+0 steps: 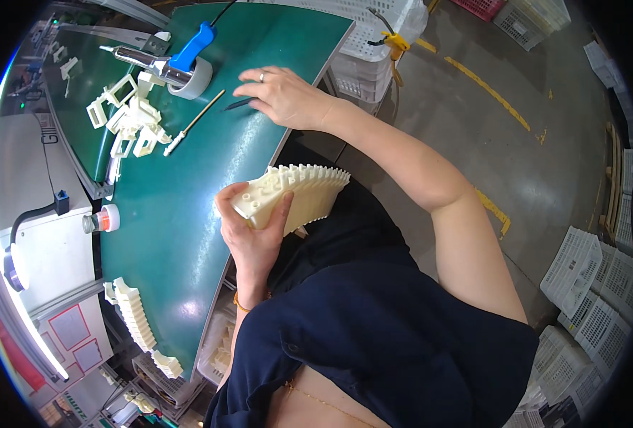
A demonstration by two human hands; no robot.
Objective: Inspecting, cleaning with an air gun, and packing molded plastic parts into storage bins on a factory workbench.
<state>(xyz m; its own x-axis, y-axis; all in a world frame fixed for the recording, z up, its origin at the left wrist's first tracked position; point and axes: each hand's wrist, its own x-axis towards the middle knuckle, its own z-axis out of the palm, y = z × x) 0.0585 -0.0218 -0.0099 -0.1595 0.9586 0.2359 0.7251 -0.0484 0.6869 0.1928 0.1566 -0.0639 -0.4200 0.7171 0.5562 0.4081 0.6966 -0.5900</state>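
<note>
My left hand [249,239] is wrapped around the end of a curved stack of cream plastic parts [309,196], thumb on one side and fingers on the other. The stack has a toothed upper edge and extends to the right over my lap. Farther off, above the green tabletop, my right hand [281,96] has its fingers apart and wears a ring. Just under its thumb is a thin dark pen-like tool [239,104]; whether the thumb touches it I cannot tell. Left of that hand lies a thin wooden stick with a white end [195,123].
Loose cream plastic frames [134,118] lie in a pile at the left of the green table [195,207]. Beyond them are a silver gun with a blue handle [191,48] and a white roll [196,80]. A cream row of parts [132,314] lies nearer. White crates [363,75] stand past the table edge.
</note>
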